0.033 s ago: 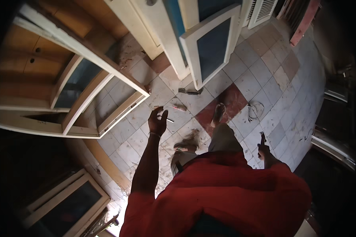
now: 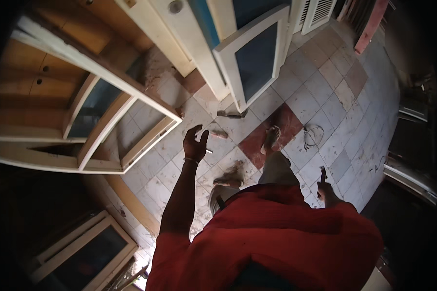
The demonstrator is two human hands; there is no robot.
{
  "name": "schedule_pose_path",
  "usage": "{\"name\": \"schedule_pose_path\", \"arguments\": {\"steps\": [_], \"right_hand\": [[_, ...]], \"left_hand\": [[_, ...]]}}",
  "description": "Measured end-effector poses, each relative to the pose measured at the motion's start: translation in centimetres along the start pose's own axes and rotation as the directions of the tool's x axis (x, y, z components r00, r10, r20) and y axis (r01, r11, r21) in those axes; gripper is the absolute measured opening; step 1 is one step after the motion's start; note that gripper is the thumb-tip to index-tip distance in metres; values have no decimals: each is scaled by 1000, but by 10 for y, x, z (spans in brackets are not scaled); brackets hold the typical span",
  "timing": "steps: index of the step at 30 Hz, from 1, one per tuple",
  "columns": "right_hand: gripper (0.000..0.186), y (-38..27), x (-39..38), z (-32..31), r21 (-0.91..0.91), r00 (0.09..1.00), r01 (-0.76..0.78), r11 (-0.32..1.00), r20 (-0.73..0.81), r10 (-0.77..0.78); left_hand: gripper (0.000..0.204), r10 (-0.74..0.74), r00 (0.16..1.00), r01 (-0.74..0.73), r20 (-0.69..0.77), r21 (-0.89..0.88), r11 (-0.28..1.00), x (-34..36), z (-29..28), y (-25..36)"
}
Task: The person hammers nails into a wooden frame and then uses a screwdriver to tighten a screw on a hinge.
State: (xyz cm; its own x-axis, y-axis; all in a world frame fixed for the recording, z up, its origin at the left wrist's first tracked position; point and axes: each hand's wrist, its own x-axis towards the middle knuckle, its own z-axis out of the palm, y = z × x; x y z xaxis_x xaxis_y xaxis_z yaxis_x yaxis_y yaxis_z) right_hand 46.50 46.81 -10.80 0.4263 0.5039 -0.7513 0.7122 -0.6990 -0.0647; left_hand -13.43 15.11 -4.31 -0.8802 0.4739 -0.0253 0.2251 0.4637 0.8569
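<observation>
My left hand (image 2: 195,144) is held out over the tiled floor, beside the corner of a pale wooden frame (image 2: 150,145) and apart from it. Its fingers and thumb are spread, with nothing in them. Under that hand, the end of a thin whitish stick (image 2: 209,151) shows on the floor. Close by lie a reddish, narrow piece (image 2: 219,134) and a dark tool-like piece (image 2: 231,114). Low at my right side, my right hand (image 2: 324,190) is closed around a short dark hand tool (image 2: 323,172). The tool's exact kind is too small to tell.
A glazed white door panel (image 2: 255,63) leans against cream posts ahead. A loop of thin wire (image 2: 313,137) lies right of my foot, which stands on a dark red tile (image 2: 291,123). Another glazed frame (image 2: 85,252) is at the lower left. Debris litters the floor.
My left hand has shifted slightly up and forward, and its fingers look more spread. It covers more of the whitish stick. The right hand keeps its tool.
</observation>
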Motion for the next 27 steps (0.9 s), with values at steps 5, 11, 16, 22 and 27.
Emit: {"name": "schedule_pose_path", "arguments": {"steps": [5,11,16,22,27], "right_hand": [[30,-13,76,-43,73,995,-9,997,96,2],[28,-158,102,-89,231,947,262,937,126,-295],[35,-264,70,-131,-64,544,821,567,-208,-813],[42,-361,67,-167,-12,699,713,701,-63,-712],[47,-393,115,-194,-42,828,561,827,19,-560]], "left_hand": [[43,576,817,-567,29,224,793,190,154,159],[74,487,863,-456,137,628,631,386,304,259],[83,14,999,29,-43,851,524,435,359,281],[83,41,974,-194,223,727,658,414,366,297],[76,-122,846,-179,519,492,852,341,403,322]]}}
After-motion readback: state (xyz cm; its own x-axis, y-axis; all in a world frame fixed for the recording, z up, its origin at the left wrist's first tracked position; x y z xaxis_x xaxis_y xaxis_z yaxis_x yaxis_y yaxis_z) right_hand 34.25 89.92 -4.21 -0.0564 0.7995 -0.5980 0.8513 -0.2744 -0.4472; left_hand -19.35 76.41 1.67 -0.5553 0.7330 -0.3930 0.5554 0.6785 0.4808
